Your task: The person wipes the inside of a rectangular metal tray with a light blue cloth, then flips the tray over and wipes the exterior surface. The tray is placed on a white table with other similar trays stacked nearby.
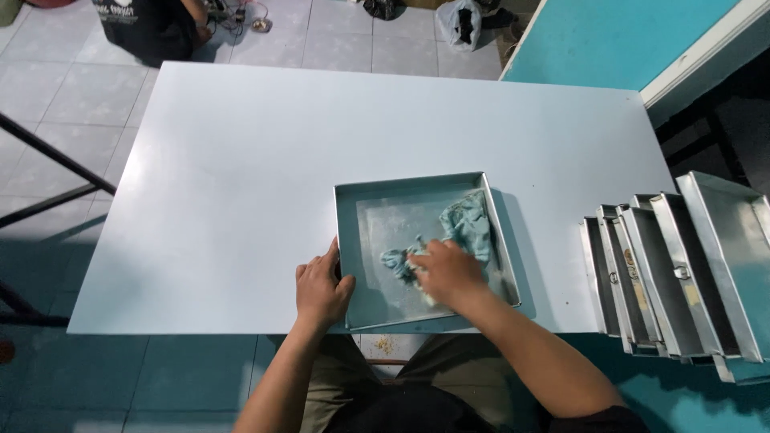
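Right hand covers part of the blue-green cloth; fingertips hidden in its folds. Left hand hides the near-left rim of the square metal tray. Stacked metal trays run off the right edge. Seated person at top is cut off. Small floor items beside that person are too small to identify.
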